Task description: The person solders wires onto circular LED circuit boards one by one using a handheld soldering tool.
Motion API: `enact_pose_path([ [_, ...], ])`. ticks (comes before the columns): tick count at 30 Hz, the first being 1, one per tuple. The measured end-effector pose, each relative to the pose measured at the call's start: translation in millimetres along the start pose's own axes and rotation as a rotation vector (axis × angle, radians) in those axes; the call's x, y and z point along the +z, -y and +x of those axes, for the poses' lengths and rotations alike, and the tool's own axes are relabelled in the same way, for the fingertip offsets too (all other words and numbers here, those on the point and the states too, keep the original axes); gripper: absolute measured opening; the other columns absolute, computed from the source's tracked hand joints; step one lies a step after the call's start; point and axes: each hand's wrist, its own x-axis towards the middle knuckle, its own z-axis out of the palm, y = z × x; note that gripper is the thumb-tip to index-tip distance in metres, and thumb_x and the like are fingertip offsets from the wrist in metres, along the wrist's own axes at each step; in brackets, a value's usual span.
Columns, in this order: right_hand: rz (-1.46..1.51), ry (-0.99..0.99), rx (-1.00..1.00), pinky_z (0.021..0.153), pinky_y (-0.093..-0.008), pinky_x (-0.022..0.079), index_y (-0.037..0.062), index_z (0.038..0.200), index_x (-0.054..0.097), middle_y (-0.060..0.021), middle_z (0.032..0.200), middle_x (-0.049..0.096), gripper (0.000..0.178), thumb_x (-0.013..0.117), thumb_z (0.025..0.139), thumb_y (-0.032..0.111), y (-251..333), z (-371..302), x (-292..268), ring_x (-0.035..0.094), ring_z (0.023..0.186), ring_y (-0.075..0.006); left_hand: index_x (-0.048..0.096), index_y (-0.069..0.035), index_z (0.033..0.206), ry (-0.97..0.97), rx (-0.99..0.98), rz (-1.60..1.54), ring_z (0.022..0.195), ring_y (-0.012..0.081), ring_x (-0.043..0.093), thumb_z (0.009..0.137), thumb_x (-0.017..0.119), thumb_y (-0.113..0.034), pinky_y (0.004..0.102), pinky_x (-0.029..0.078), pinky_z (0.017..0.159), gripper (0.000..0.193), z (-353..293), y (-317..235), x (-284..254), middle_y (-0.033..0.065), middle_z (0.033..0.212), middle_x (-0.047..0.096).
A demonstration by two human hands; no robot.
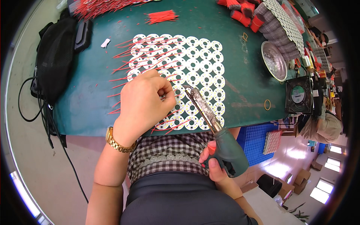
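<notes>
Green tabletop (240, 93) carries the job: white ring boards (192, 69) laid out edge to edge in a square grid just ahead of the lap, red wires (119, 80) lying across the left columns, ends overhanging that side; the right-hand columns look bare. Step in hand, my read: soldering wires to boards, around the grid's middle. Right grip (215, 171) is wrapped round the green handle of the soldering gun (204, 107), tip angled up-left over the boards; contact with a pad, can't tell. Left grip (144, 95) is closed at the fingertips just beside the tip; can't tell whether a wire is pinched in it. Next move calls for a steady wire end on the pad, brief tip contact, then a clean lift without dragging neighbours. In the way: the left grip hides several boards, the gun's barrel covers others, and crossing wires could snag. Around: loose wire pile (162, 17) beyond the grid, metal bowl (275, 62) and black fan (299, 93) off right, rubber band (267, 105) near the front edge, stacked board panels (287, 28) far right, black bag (56, 60) far left with cables (41, 103) hanging down, apart from the work.
</notes>
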Motion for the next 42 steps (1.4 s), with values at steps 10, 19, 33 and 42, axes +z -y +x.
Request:
enact_pose_path([
  [10, 0.115, -0.061, 0.027, 0.067, -0.0333, 0.049, 0.0038, 0.125, 0.043, -0.0099, 0.083, 0.055, 0.052, 0.066, 0.089, 0.033, 5, 1, 0, 0.056, 0.073, -0.0191, 0.063, -0.004, 0.069, 0.010, 0.025, -0.014, 0.055, 0.0118, 0.055, 0.071, 0.071, -0.003, 0.0271, 0.045, 0.053, 0.008, -1, 0, -6, 0.0025, 0.068, 0.056],
  [19, 0.261, -0.243, -0.095, 0.066, -0.0352, 0.050, 0.0060, 0.120, 0.043, -0.0081, 0.079, 0.054, 0.048, 0.061, 0.090, 0.038, 4, 7, -14, 0.056, 0.066, -0.0182, 0.064, 0.003, 0.092, -0.034, 0.254, 0.047, 0.079, 0.0261, 0.061, 0.086, 0.062, -0.006, 0.0344, 0.049, 0.072, 0.011, 102, 25, -41, 0.0150, 0.086, 0.060],
  [33, 0.269, -0.389, -0.052, 0.060, -0.0349, 0.051, 0.0021, 0.122, 0.043, -0.0108, 0.077, 0.055, 0.043, 0.057, 0.092, 0.030, 30, 36, -3, 0.057, 0.063, -0.0205, 0.064, -0.005, 0.082, -0.126, 0.242, 0.549, 0.085, 0.0286, 0.061, 0.086, 0.064, -0.016, 0.0395, 0.050, 0.073, 0.012, 177, 59, 10, 0.0089, 0.086, 0.062],
  [42, 0.305, -0.343, -0.113, 0.061, -0.0351, 0.050, 0.0040, 0.126, 0.043, -0.0084, 0.073, 0.054, 0.045, 0.052, 0.095, 0.036, 71, 93, -20, 0.056, 0.059, -0.0182, 0.055, -0.003, 0.091, -0.108, 0.149, 0.187, 0.086, 0.0371, 0.059, 0.091, 0.060, -0.012, 0.0464, 0.047, 0.072, 0.011, 193, 66, -10, 0.0164, 0.090, 0.061],
])
